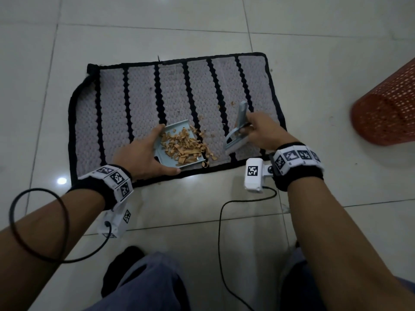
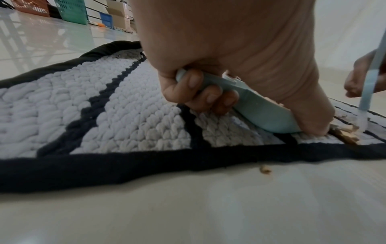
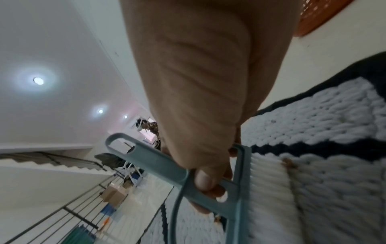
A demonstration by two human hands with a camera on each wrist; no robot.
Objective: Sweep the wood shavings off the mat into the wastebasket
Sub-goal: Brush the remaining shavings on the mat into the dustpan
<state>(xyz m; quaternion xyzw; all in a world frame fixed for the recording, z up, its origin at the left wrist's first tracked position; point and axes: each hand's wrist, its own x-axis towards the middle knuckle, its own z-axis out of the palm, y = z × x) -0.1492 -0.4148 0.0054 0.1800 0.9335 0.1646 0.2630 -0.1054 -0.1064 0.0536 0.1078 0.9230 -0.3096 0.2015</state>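
Observation:
A grey woven mat with black stripes lies on the tiled floor. My left hand grips the handle end of a pale blue dustpan resting on the mat near its front edge; in the left wrist view the fingers curl under the dustpan. Tan wood shavings fill the pan and spill past its right lip. My right hand holds a small blue brush by its handle, bristles down on the mat right of the pan.
An orange mesh wastebasket stands on the floor to the right of the mat. A few stray shavings lie on the mat, and one on the floor by the mat's edge. Cables trail from the wrist cameras; my knees are below.

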